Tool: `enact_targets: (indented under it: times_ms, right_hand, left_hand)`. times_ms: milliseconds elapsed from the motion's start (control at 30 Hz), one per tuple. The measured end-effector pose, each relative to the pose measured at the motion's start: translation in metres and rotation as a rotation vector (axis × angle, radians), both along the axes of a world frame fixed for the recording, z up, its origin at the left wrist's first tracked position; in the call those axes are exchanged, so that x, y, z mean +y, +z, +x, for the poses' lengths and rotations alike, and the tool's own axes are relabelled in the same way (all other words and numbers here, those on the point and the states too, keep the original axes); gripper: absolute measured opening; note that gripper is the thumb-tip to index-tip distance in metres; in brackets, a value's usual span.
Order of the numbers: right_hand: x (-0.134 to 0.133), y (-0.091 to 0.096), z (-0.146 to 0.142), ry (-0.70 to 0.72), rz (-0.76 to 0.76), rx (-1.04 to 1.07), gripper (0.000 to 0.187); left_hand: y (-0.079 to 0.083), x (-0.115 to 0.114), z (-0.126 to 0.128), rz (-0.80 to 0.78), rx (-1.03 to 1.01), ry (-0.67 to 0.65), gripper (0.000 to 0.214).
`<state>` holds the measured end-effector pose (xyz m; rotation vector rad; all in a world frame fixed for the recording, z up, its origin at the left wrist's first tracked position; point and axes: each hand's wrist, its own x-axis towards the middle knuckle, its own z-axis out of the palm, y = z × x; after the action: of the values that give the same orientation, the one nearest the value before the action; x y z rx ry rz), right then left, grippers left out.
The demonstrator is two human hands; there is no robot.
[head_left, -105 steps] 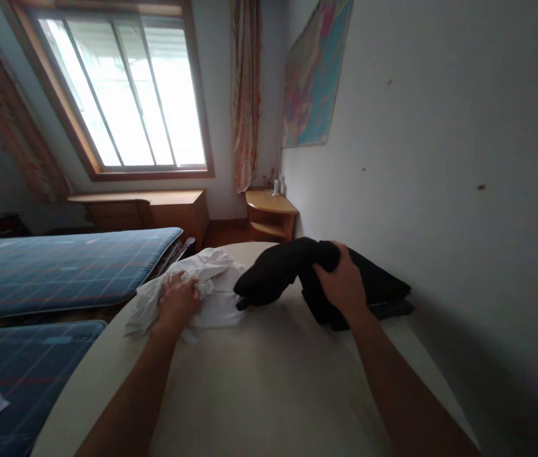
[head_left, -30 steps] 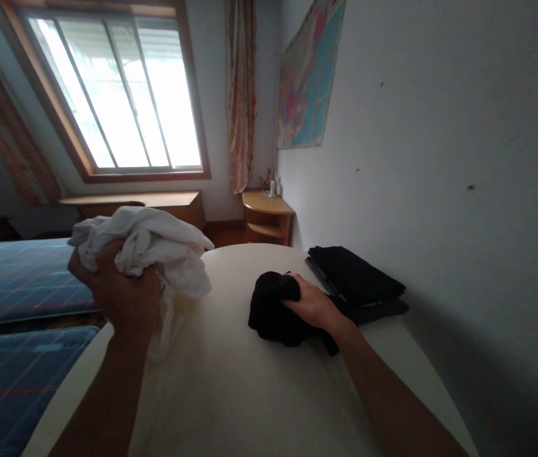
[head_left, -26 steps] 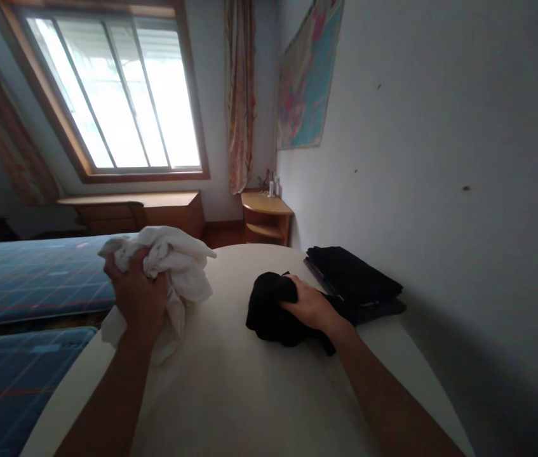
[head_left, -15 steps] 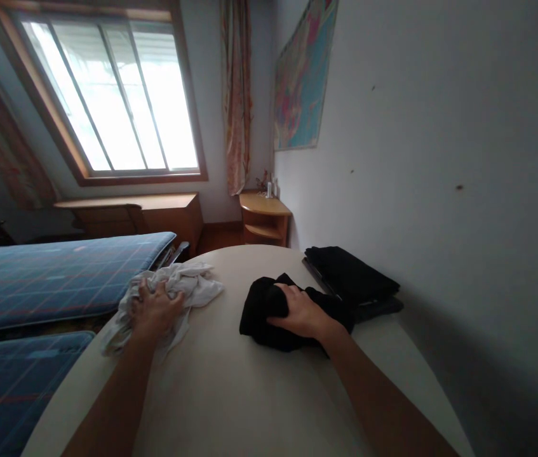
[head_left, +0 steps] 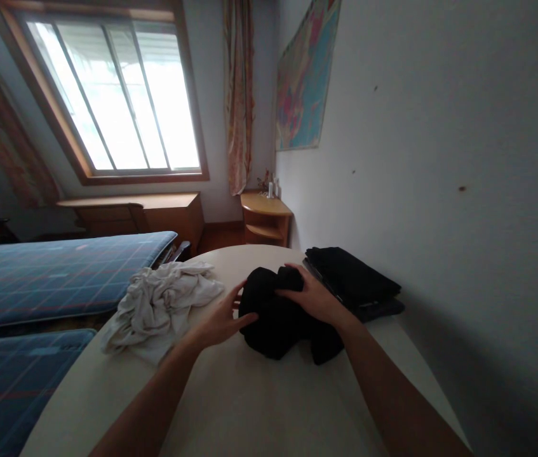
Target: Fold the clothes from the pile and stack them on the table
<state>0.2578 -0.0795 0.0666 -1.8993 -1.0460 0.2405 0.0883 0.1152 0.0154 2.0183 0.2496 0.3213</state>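
A crumpled black garment (head_left: 275, 320) lies in the middle of the round white table (head_left: 259, 406). My right hand (head_left: 314, 298) rests on top of it with the fingers closed over a fold. My left hand (head_left: 223, 320) reaches in from the left, fingers stretched out and touching the garment's left edge. A crumpled white garment (head_left: 159, 304) lies loose on the table to the left, apart from both hands.
A stack of folded black clothes (head_left: 352, 282) sits at the table's right, against the white wall (head_left: 440, 158). Beds with blue plaid mattresses (head_left: 59, 273) stand to the left. A wooden corner shelf (head_left: 266, 219) and a window (head_left: 121, 95) lie beyond.
My left hand set the white garment down on the table, let go, and moved right to the black garment. My right hand has stayed on the black garment.
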Motion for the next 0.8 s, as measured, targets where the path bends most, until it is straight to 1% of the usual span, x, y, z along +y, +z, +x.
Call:
enact_targets:
  times_ms: [67,100,133,200,267,300,333,367,433,467,533,600,633,700,767,800]
  right_hand:
    - [0.000,0.003,0.001,-0.044,0.002,0.020,0.063]
    - [0.000,0.004,0.002,-0.057,0.003,0.030,0.061]
    - [-0.001,0.005,0.004,-0.066,0.012,0.042,0.057]
    - [-0.005,0.006,0.011,-0.077,0.047,0.073,0.047]
    - [-0.009,0.005,0.021,-0.122,0.087,0.073,0.041]
    - [-0.011,0.004,0.026,-0.171,0.108,0.050,0.042]
    - [-0.012,0.002,0.030,-0.230,0.125,0.012,0.047]
    - [-0.012,0.000,0.034,-0.290,0.139,-0.039,0.055]
    - [-0.011,-0.005,0.037,-0.380,0.150,-0.165,0.073]
    - [-0.009,-0.007,0.036,-0.397,0.133,-0.228,0.079]
    - [-0.004,-0.011,0.031,-0.389,0.033,-0.351,0.079]
    - [-0.001,-0.011,0.022,-0.336,-0.131,-0.431,0.074]
    - [-0.001,-0.011,0.018,-0.289,-0.218,-0.436,0.074]
    - [-0.003,-0.010,0.011,-0.170,-0.370,-0.386,0.082]
    - [-0.009,-0.009,0.009,-0.054,-0.470,-0.314,0.096]
    - [-0.013,-0.009,0.010,0.005,-0.494,-0.292,0.100]
  left_hand:
    - [0.000,-0.006,0.006,-0.116,-0.042,-0.004,0.075]
    - [0.002,-0.006,0.007,-0.138,-0.064,0.018,0.066]
    - [0.007,-0.005,0.008,-0.121,-0.091,0.060,0.056]
    - [0.022,0.001,0.005,-0.006,-0.149,0.227,0.040]
    - [0.038,0.010,-0.002,0.099,-0.186,0.456,0.036]
    - [0.044,0.015,-0.006,0.101,-0.186,0.543,0.039]
    - [0.050,0.019,-0.010,0.087,-0.175,0.602,0.042]
    - [0.053,0.022,-0.014,0.059,-0.151,0.629,0.046]
    - [0.054,0.026,-0.019,-0.008,-0.099,0.616,0.053]
    - [0.052,0.027,-0.020,-0.042,-0.073,0.588,0.056]
    - [0.043,0.028,-0.018,-0.112,-0.032,0.510,0.060]
    - [0.032,0.028,-0.015,-0.123,-0.013,0.436,0.064]
    - [0.027,0.028,-0.013,-0.075,-0.023,0.415,0.065]
    - [0.019,0.028,-0.012,0.122,-0.078,0.413,0.068]
    - [0.013,0.028,-0.013,0.344,-0.112,0.398,0.070]
    - [0.011,0.027,-0.014,0.418,-0.100,0.369,0.071]
